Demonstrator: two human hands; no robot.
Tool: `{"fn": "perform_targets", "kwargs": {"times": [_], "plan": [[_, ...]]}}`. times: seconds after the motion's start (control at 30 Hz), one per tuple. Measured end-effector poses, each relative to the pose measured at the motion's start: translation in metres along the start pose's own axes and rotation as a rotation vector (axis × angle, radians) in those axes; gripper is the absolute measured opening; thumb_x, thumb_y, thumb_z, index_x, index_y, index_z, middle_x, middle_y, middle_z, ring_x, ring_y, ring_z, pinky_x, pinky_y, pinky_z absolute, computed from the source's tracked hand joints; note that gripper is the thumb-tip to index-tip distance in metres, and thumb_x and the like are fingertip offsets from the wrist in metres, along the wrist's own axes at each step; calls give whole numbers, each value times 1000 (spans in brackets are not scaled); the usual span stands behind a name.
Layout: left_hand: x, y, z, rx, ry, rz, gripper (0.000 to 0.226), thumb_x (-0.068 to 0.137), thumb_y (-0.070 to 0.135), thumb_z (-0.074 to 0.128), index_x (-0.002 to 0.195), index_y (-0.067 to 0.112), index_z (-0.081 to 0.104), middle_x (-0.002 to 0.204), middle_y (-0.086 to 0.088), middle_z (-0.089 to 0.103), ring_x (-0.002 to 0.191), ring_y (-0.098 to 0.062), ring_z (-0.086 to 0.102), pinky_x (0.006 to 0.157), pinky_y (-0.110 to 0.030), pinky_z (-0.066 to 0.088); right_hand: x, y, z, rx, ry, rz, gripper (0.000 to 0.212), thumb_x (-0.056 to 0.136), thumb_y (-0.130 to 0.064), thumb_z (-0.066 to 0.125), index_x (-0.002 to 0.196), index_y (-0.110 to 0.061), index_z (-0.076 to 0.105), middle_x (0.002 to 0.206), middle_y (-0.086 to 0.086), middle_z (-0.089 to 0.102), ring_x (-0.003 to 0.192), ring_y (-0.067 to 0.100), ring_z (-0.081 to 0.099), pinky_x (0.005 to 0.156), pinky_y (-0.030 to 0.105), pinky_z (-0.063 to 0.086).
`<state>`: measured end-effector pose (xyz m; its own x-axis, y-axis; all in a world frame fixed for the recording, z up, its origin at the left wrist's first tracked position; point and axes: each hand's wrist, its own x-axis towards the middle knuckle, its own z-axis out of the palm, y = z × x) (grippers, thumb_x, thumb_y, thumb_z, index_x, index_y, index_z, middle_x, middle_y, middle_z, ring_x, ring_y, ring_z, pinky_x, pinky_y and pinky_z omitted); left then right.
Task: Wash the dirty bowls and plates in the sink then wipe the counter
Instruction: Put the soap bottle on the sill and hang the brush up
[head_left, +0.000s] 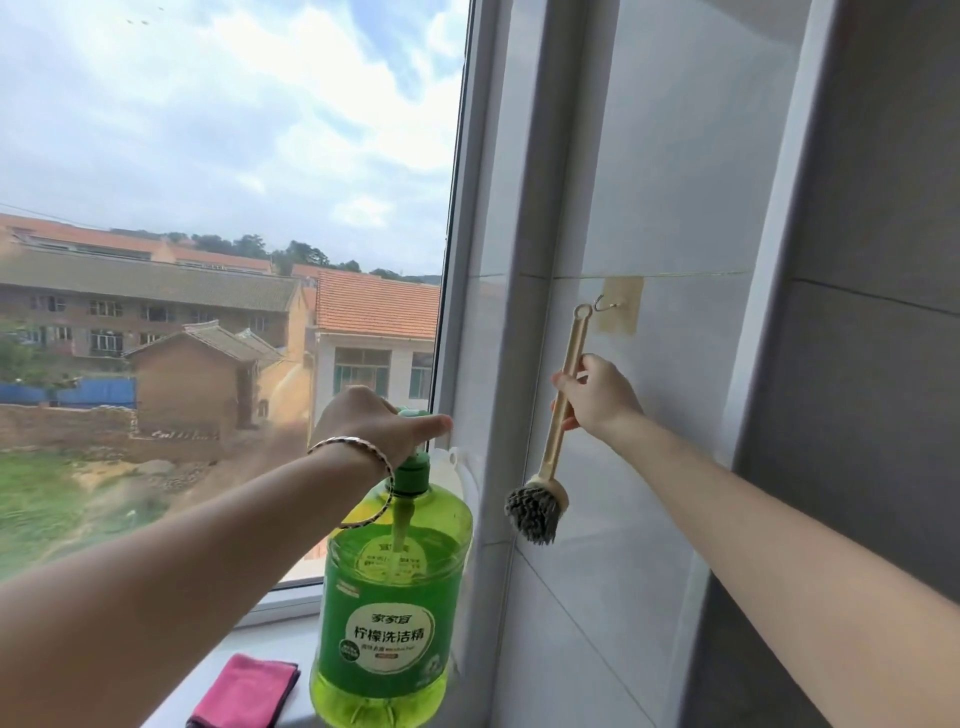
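Note:
My left hand (371, 423) grips the pump head of a large green dish soap bottle (387, 613) that stands by the window frame. My right hand (597, 397) holds the wooden handle of a dish brush (558, 431), its dark bristle head (532, 512) hanging down. The loop at the handle's top sits just left of a small metal wall hook (605, 304) on a tan adhesive patch (621, 306). No bowls, plates or sink are in view.
A folded pink cloth (244, 693) lies on the white window sill (270, 644) left of the bottle. The window (223, 234) fills the left side. Grey wall tiles (649, 182) and a darker panel (878, 364) are on the right.

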<state>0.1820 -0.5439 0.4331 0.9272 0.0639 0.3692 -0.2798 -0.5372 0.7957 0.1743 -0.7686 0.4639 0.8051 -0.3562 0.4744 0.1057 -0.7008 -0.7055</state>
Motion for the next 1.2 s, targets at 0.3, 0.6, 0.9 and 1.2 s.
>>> {"fn": "perform_targets", "kwargs": {"times": [0.3,0.6,0.9,1.2], "plan": [[3,3,-5,-8,32,-13,54,64,48,78,71,-5,71,58,-11,58,55,-20,46,55,-27,38,2,-5,-4,117,21,58,13,96,-17,50,88,-7,47,78,11,62,57,13,60,43,20,52],[3,4,-1,-6,7,-29,57,64,49,77,78,-6,71,67,-13,63,60,-22,48,57,-28,38,2,-3,0,267,18,155,19,95,-15,50,78,-9,48,67,9,61,60,19,62,51,23,55],[1,1,-8,-49,27,-56,57,63,48,79,76,-6,70,66,-13,61,60,-22,48,60,-30,42,-9,14,6,128,121,181,18,94,-17,54,81,-5,51,64,6,57,51,19,58,44,19,50],[-20,-11,-33,-122,108,-10,41,66,47,77,58,9,65,55,-3,57,53,-16,47,54,-25,41,-86,31,38,-54,73,113,37,85,-9,60,120,-4,49,99,11,60,93,25,55,73,21,36]]}}
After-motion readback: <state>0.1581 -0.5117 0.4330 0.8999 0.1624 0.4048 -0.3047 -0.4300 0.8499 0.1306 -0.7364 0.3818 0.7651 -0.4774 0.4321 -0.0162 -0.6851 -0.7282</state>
